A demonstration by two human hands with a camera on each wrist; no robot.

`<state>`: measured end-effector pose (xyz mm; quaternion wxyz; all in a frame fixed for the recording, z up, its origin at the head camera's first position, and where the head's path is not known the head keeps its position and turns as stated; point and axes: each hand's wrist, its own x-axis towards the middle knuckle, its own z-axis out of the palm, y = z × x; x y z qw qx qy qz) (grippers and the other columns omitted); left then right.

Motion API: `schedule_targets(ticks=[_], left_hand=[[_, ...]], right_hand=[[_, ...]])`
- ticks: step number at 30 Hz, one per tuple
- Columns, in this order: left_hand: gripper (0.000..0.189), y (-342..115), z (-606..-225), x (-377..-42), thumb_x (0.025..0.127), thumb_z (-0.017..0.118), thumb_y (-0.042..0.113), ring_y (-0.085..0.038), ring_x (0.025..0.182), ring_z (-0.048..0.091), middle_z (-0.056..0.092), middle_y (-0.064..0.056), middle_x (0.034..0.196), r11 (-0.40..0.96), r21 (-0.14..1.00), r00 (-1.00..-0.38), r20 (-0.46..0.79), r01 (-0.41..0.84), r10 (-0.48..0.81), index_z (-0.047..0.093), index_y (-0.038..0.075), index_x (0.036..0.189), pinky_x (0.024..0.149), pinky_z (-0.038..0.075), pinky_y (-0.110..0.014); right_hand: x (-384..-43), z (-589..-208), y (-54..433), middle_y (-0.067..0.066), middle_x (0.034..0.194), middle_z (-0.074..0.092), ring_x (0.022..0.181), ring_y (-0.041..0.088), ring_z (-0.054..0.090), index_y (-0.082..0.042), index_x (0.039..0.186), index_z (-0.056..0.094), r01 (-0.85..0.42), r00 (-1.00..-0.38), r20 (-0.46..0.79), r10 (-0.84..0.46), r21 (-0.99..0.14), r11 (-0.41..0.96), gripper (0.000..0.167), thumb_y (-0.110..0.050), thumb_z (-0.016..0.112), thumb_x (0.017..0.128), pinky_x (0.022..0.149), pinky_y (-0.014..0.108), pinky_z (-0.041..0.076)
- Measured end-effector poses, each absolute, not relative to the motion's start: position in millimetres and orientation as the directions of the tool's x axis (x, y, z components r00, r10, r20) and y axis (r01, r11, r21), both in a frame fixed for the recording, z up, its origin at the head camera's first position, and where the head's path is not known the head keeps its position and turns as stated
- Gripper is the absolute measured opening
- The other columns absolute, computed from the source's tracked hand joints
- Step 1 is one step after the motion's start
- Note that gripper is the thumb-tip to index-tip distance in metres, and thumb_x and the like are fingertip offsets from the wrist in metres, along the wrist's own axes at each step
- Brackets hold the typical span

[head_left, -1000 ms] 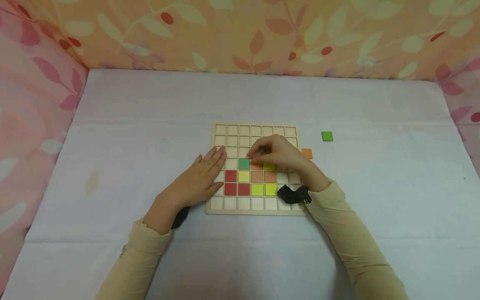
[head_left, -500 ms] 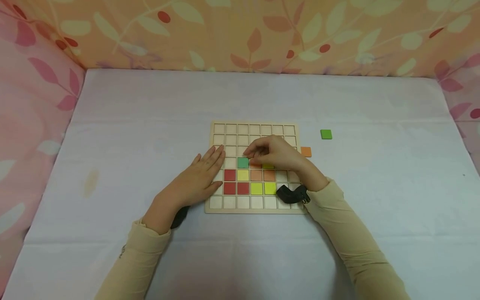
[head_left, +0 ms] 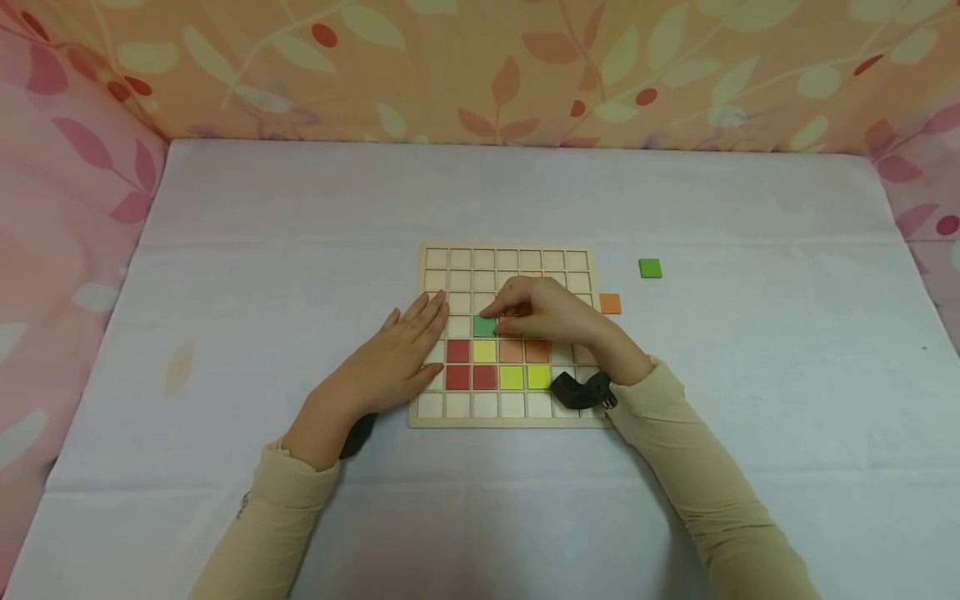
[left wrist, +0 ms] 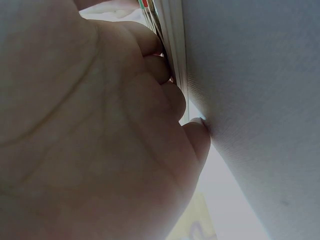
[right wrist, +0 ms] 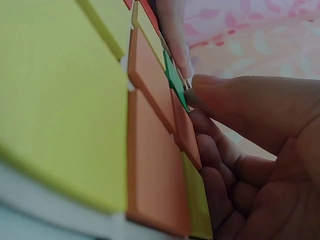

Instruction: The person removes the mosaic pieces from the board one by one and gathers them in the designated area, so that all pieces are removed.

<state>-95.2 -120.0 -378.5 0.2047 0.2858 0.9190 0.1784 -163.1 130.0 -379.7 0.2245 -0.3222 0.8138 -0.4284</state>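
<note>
1 teal tile, middle of the board; from where I stand, right hand pinches its corner, thumb and forefinger; uneven release could tilt it. Left hand, fingers straight, on board's left edge; if lifted, board could slide.

**Background Layout and Lighting**

The work surface is covered in white cloth and extends to the foot of the rear wall. The rear wall carries a yellow-orange covering printed with pale leaves, coral leaves and red ovals. A pink leaf-patterned left wall and a similar right wall adjoin it. Horizontal creases cross the cloth; a faint tan patch (toward the left edge) marks it. Lighting is soft and muted, with diffuse shading along the near side.
</note>
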Motion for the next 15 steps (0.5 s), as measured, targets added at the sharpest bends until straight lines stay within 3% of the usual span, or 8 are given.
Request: schedule_targets(ticks=[15], left_hand=[[0.072,-120.5,-381.4,-94.7,0.097,0.048,0.029,-0.022,0.144,-0.007,-0.003,-0.007,0.158,0.771,0.446,-0.758,-0.26,0.455,0.598,0.007,0.003,0.151,0.113,0.006,-0.05]], right_hand=[[-161.2,-377.0,128.9,0.001,0.093,0.066,0.081,0.016,0.057,-0.005,0.098,0.071,-0.282,-0.706,-0.106,-0.701,-0.865,0.416,0.013,-0.004,0.068,0.085,0.075,0.029,0.05]])
